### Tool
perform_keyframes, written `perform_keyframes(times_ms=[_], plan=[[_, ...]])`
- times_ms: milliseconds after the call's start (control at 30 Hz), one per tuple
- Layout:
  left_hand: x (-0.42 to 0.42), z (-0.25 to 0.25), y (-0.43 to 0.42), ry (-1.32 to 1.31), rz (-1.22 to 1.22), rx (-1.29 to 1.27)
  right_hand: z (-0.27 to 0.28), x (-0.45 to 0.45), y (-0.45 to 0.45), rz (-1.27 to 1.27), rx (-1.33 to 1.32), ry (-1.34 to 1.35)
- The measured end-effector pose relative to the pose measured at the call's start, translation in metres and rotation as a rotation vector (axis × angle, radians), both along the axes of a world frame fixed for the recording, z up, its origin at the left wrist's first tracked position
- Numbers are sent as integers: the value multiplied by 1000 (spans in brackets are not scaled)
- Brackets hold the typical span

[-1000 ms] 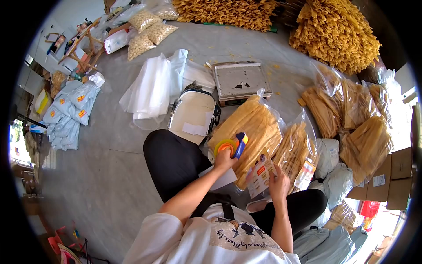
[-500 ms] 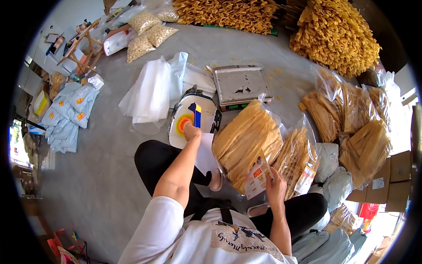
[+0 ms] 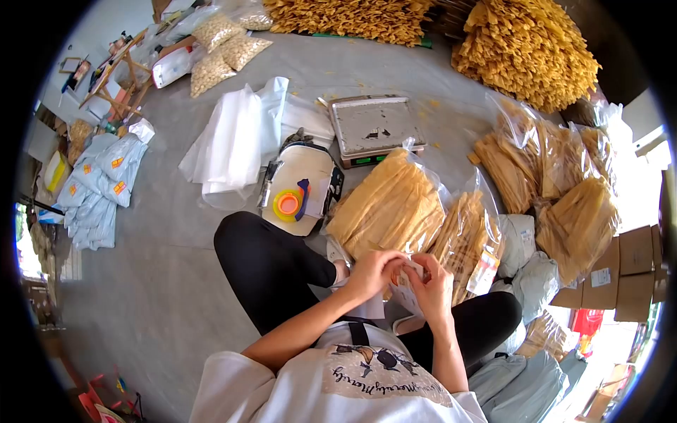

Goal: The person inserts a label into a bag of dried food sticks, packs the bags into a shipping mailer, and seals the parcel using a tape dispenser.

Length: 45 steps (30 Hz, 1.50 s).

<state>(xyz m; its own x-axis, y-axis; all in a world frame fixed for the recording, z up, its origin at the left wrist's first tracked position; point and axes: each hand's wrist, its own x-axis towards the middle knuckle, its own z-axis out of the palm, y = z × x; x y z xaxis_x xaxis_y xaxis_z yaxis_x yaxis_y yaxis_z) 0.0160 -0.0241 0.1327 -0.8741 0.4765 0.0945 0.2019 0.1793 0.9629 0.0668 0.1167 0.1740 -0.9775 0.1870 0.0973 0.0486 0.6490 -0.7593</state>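
A printed card point(image 3: 405, 290) is between my two hands, low in front of the bagged goods. My right hand point(image 3: 434, 285) holds it with the thumb and fingers closed on its right side. The fingers of my left hand point(image 3: 375, 273) pinch together at the card's upper edge; whether a thin strip is between them I cannot tell. Just beyond lies a clear bag of flat yellow-brown dried sheets point(image 3: 388, 204), with a narrower similar bag point(image 3: 462, 229) to its right. A yellow-and-orange tape roll point(image 3: 288, 203) with a dark blue cutter point(image 3: 303, 199) sits in a pale open container point(image 3: 300, 169).
A flat weighing scale point(image 3: 377, 127) stands beyond the bags, with white plastic bags point(image 3: 236, 137) to its left. More filled bags point(image 3: 578, 225) and cardboard boxes point(image 3: 635, 264) are on the right. Large yellow dried stacks point(image 3: 525, 56) stand at the back, grey-blue parcels point(image 3: 102, 183) at far left.
My left hand has left the tape roll and come back to the card. The blue cutter now lies tilted beside the roll. My right hand has kept hold of the card.
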Motion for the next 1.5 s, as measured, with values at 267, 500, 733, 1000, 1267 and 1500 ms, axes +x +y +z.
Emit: perform_keyframes(times_ms=[267, 500, 733, 1000, 1267, 1500], plan=[[9, 22, 2, -275, 161, 235, 10, 19, -2, -89, 78, 212], [18, 21, 14, -380, 23, 385, 12, 30, -1, -11, 319, 297], [19, 24, 11, -448, -32, 450, 1, 36, 6, 2, 303, 330], [25, 22, 14, -418, -47, 243, 19, 32, 8, -69, -168, 74], [28, 26, 15, -367, -2, 95, 4, 32, 1, -44, 35, 141], [28, 19, 15, -351, -19, 139, -4, 29, -1, -6, 214, 210]])
